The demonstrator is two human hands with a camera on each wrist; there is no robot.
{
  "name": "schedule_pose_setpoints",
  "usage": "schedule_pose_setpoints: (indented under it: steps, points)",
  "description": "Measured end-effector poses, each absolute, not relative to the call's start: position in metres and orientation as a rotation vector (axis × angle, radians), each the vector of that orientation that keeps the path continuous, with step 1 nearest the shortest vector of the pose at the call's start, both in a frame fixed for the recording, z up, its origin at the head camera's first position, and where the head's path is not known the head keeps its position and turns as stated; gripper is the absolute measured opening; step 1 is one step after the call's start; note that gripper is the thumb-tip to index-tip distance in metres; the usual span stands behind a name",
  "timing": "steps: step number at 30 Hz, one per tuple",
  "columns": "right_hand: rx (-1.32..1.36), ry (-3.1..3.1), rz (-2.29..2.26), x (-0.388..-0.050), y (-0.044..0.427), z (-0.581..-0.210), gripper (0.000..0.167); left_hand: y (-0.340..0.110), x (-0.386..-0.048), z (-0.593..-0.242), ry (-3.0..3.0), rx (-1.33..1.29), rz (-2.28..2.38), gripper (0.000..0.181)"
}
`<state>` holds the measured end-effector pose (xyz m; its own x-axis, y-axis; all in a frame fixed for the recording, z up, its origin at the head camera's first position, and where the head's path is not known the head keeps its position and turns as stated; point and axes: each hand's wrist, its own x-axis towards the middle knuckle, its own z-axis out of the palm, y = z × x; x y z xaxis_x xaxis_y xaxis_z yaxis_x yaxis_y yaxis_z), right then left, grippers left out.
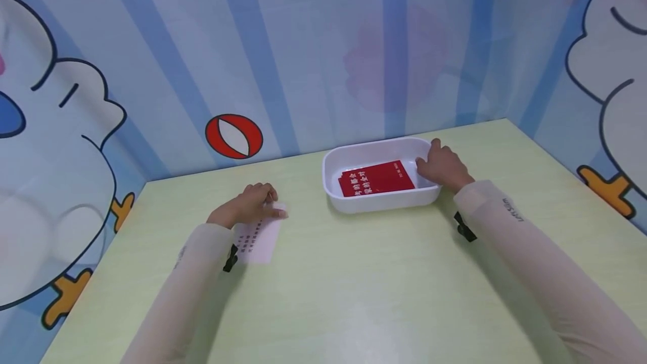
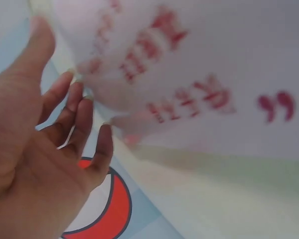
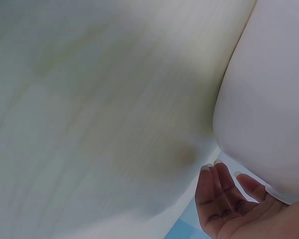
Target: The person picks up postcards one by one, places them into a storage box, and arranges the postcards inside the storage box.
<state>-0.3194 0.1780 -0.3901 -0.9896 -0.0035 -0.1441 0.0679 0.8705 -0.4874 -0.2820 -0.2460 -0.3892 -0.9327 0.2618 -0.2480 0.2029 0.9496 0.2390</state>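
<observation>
My left hand (image 1: 253, 204) is over the far edge of a pale card (image 1: 260, 240) printed with lines of characters, on the left part of the table. In the left wrist view the fingertips meet the edge of the blurred card (image 2: 189, 64), and the thumb stands apart from them. On the right, my right hand (image 1: 445, 167) grips the right end of a white plastic tray (image 1: 379, 202), thumb inside the rim. Several red cards (image 1: 376, 178) with white characters lie overlapped in the tray. The right wrist view shows my fingers (image 3: 222, 191) outside the tray wall.
A pale wood-grain table (image 1: 354, 291) extends under both arms. Behind it hangs a blue striped backdrop (image 1: 313, 44) with cartoon figures, close to the tray's far side. Black straps (image 1: 464, 226) hang at the wrists.
</observation>
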Motion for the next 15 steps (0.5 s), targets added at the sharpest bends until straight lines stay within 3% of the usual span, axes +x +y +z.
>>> schedule_pose_setpoints:
  steps: [4,15]
  points:
    - [0.051,2.899,-0.763,-0.3196,0.1770,-0.3900,0.071,-0.2464,-0.2790,-0.3869,2.803,0.272,0.319,0.061]
    - [0.042,2.909,-0.790,-0.3186,0.1771,-0.3912,0.070,-0.2439,-0.2805,-0.3934,2.838,0.179,0.256,0.059]
